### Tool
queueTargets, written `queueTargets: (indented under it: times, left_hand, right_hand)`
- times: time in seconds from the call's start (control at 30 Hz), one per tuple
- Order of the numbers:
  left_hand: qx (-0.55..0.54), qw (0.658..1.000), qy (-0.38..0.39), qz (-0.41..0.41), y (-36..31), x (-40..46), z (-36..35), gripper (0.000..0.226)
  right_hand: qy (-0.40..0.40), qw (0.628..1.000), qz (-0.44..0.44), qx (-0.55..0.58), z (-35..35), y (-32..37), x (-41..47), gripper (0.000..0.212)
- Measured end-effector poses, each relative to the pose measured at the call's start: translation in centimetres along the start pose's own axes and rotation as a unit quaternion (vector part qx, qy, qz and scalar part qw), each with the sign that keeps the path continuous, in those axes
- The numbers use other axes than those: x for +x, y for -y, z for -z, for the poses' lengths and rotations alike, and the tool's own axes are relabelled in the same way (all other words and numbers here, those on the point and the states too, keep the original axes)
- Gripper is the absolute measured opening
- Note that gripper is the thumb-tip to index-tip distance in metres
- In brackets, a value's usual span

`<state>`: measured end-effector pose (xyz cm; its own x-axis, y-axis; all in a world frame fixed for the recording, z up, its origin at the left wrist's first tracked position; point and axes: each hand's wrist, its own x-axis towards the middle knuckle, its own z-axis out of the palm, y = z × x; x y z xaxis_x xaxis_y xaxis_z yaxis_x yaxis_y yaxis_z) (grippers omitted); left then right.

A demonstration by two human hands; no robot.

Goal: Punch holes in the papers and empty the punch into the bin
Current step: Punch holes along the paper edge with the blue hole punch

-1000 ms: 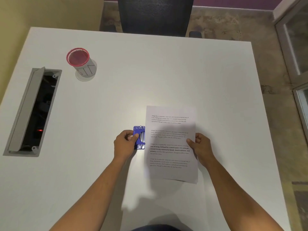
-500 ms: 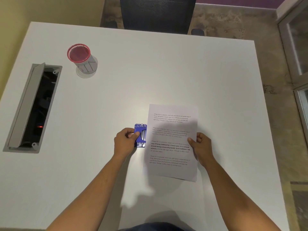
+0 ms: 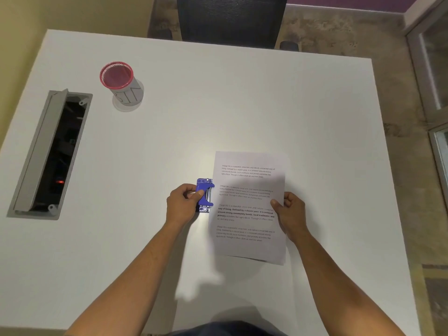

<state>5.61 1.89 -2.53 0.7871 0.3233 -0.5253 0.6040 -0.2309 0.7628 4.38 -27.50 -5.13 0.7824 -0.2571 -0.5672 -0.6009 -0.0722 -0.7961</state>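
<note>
My left hand (image 3: 183, 204) is curled around the blue punch (image 3: 205, 195) at frame centre, thumb on its lever. My right hand (image 3: 289, 212) pinches the right edge of the paper (image 3: 249, 207), whose left edge meets the punch's mouth. The red-rimmed bin (image 3: 121, 83) stands well apart at upper left on the table (image 3: 218, 105), beside an open cable tray (image 3: 52, 154). A chair (image 3: 231, 19) sits at top.

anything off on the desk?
Little stands out. The cable hatch at the table's left edge is open, showing wiring. Paper sits slightly skewed against the punch; no spills visible.
</note>
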Motion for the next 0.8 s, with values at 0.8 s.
queueTargets:
  times: [0.8]
  left_hand:
    - [0.016,1.000,0.009,-0.001,-0.2,0.3,0.0,0.015]
  right_hand:
    - [-0.019,0.998,0.059,-0.017,-2.5,2.0,-0.3,0.021]
